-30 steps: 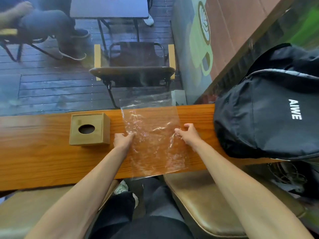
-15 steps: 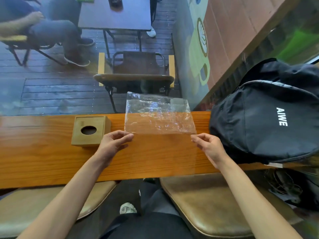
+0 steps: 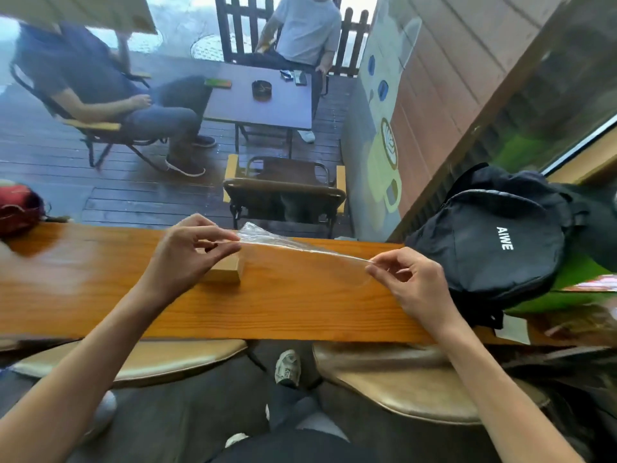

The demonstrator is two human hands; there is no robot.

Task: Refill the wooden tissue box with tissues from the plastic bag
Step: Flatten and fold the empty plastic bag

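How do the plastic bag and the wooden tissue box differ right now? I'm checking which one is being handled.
The plastic bag is clear and thin; the wooden tissue box is opaque and solid. The plastic bag is held in the air, pinched by the left hand and right hand; the wooden tissue box rests on the counter, ungripped, mostly hidden behind the left hand. Both are above the same counter.

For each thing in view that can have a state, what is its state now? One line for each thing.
plastic bag: lifted above the counter, stretched flat between both hands; no tissues visible inside.
left hand: pinches the bag's left end.
right hand: pinches the bag's right end.
wooden tissue box: on the counter, mostly hidden behind the left hand.
backpack: resting on the counter's right end.
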